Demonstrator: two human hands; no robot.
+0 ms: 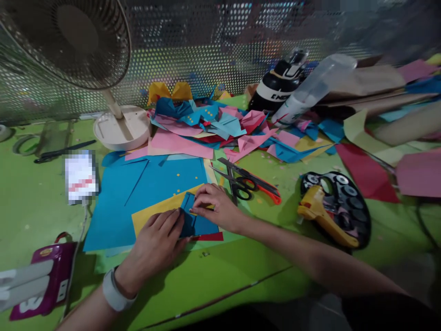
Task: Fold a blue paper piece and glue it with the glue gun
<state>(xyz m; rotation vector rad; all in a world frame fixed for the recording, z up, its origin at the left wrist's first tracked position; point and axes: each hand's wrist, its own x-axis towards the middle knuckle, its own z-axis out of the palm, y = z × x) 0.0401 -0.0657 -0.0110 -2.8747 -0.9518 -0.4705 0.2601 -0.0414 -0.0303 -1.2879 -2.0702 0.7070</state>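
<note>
- My left hand (159,240) lay palm down, fingers stretched forward and close together, pressing flat.
- My left wrist was straight, with a white wristband (113,291) round it; the forearm ran in from the lower left.
- My right hand (215,205) was arched, fingertips curled down in a pinch.
- My right forearm came in bare from the lower right.

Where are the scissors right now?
In the head view, the scissors lie on the green table, just right of the right hand, left of the paint palette.
</note>
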